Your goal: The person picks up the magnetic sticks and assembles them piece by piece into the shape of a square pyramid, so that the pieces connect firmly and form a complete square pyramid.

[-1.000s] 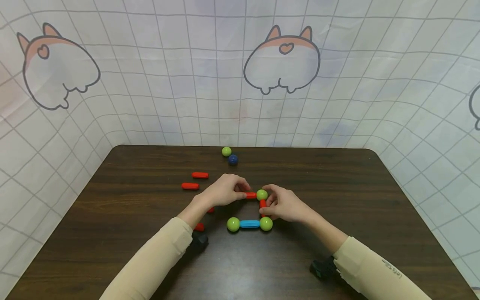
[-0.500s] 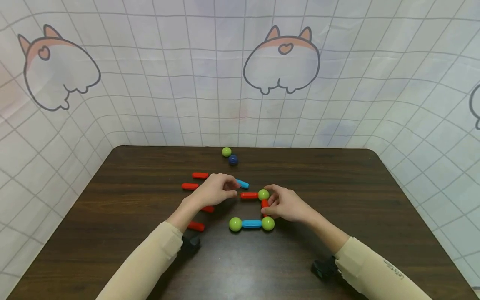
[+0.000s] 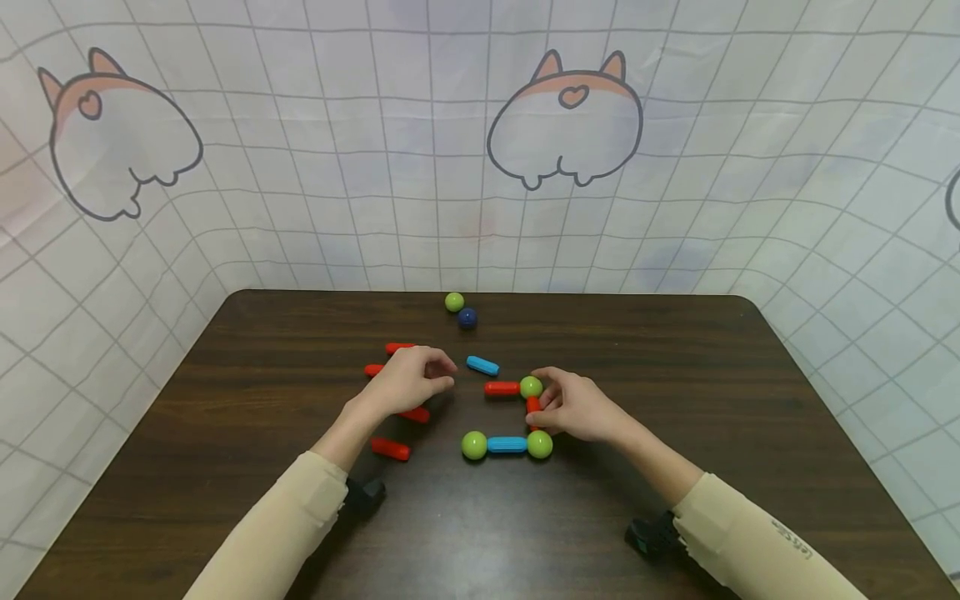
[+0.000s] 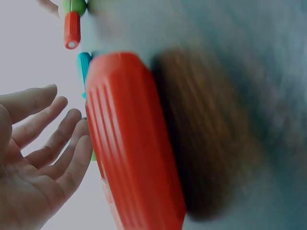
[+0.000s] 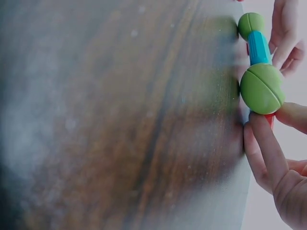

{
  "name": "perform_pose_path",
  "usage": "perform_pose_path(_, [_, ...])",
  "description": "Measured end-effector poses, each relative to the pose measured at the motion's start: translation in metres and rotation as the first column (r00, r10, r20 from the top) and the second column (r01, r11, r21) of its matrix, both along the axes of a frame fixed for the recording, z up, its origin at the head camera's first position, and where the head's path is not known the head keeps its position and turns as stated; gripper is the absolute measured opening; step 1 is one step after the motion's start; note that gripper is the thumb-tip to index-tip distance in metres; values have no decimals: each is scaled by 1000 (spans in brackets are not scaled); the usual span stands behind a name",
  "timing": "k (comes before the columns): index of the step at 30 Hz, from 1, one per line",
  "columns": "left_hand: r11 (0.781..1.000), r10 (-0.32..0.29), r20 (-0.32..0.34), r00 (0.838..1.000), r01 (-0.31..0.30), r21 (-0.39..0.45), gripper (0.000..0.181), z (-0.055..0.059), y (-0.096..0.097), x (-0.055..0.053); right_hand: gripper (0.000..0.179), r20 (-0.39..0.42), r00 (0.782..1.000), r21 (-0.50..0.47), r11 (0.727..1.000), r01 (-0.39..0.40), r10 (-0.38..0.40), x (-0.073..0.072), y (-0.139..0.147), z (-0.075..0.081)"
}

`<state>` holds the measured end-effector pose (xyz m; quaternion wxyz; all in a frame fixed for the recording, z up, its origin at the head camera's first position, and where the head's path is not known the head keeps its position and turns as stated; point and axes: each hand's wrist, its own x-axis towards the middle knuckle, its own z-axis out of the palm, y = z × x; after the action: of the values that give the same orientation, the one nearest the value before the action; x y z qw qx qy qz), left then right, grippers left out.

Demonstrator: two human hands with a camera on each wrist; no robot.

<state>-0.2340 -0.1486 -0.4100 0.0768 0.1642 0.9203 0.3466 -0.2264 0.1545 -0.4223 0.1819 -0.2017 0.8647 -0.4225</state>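
Observation:
My right hand (image 3: 576, 406) pinches a short red building rod (image 3: 533, 405) between thumb and fingers. That rod stands between two green balls, the near one (image 5: 262, 88) and the far one (image 3: 531, 387). A second red rod (image 3: 501, 388) sticks out leftward from the far ball, its free end showing a silvery disc in the left wrist view. From the near ball a blue rod (image 3: 507, 445) runs left to another green ball (image 3: 474, 445). My left hand (image 3: 408, 379) is over the loose red rods with relaxed fingers, holding nothing; one red rod (image 4: 132, 139) looms large beside it.
Several loose red rods, including one at the front (image 3: 391, 448), lie on the left of the dark wooden table (image 3: 675, 350). A loose blue rod (image 3: 482, 365) lies behind the joined pieces. Farther back sit a green ball (image 3: 453, 302) and a navy ball (image 3: 467, 318).
My left hand has let go of the left-pointing red rod and moved left, uncovering the loose blue rod. My right hand keeps its pinch; the joined pieces have shifted slightly right.

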Motion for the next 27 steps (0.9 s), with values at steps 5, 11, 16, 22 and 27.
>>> perform_pose_path(5, [999, 54, -23, 998, -54, 5, 22, -3, -4, -13, 69, -3, 1000, 6, 1000, -1, 1, 0, 0, 1])
perform_pose_path(11, [992, 124, -56, 991, -122, 39, 30, -4, -4, -31, 71, 21, 1000, -21, 1000, -7, 7, 0, 0, -1])
perform_pose_path(16, [987, 157, -78, 985, -153, 57, 35, -6, 0, -49, 71, 18, 1000, -24, 1000, -8, 8, -1, 1, -2])
perform_pose_path(22, [984, 177, -45, 983, -176, 17, 40, -10, 1, -66, 71, 38, 999, -27, 1000, -8, 9, -3, 1, -6])
perform_pose_path(27, [986, 167, -38, 985, -168, -16, 42, -3, 4, -76, 71, 32, 999, -17, 1000, -4, 5, -3, 2, -5])
